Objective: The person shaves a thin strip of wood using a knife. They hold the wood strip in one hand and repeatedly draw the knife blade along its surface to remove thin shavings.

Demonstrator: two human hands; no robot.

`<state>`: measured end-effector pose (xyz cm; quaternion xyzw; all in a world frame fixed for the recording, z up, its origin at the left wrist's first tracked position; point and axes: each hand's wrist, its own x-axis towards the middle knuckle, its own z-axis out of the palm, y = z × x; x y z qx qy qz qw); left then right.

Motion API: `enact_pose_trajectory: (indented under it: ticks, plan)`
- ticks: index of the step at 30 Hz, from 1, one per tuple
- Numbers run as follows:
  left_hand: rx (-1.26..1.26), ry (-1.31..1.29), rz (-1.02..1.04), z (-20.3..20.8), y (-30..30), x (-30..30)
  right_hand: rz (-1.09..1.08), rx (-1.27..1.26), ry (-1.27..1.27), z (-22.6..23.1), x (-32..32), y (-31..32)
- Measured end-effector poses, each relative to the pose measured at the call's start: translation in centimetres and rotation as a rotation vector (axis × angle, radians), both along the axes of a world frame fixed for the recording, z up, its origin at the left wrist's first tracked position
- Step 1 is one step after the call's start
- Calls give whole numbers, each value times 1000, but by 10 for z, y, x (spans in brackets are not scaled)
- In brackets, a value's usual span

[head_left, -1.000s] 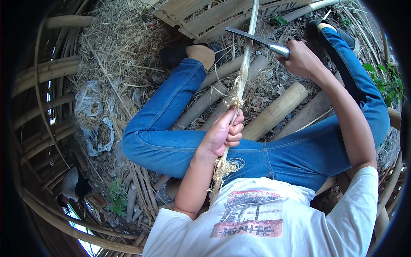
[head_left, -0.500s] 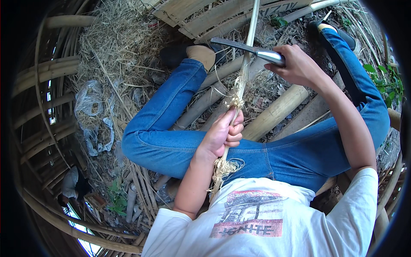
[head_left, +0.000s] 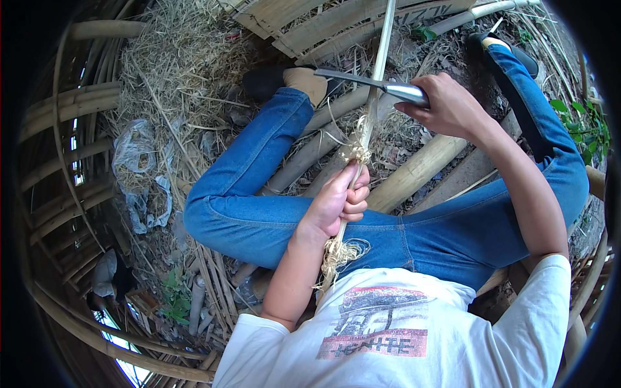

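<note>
My left hand (head_left: 341, 199) is closed round a long pale bamboo strip (head_left: 383, 48), which runs up and away from me past the top of the view. A knife (head_left: 405, 92) with a shiny metal handle is gripped in my right hand (head_left: 446, 108). Its dark blade crosses the strip and appears to rest against it, pointing left. Curled shavings (head_left: 356, 150) cling to the strip just above my left hand. Below that hand, another tangle of shavings (head_left: 343, 255) hangs over my lap.
Thick bamboo poles (head_left: 417, 169) lie on the ground between my legs. Wooden slats (head_left: 310, 29) stand ahead. Dry straw (head_left: 174, 58) and a crumpled plastic bag (head_left: 134, 152) are to the left, beside a bamboo fence (head_left: 71, 107). Green leaves (head_left: 585, 129) grow at the right.
The knife and my right hand have moved slightly toward me along the strip, and the blade is a little lower. My left hand keeps its place.
</note>
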<state>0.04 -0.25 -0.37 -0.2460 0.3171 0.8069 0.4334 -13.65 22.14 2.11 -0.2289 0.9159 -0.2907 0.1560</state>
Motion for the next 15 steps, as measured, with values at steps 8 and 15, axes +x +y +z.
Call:
enact_pose_trajectory:
  ticks: [8,15]
  plan:
    - [-12,22,-5,0,0,0,-50,83,118,-14,-5,11]
    - [1,19,-4,-2,0,1,-39,49,87,-6,-2,7]
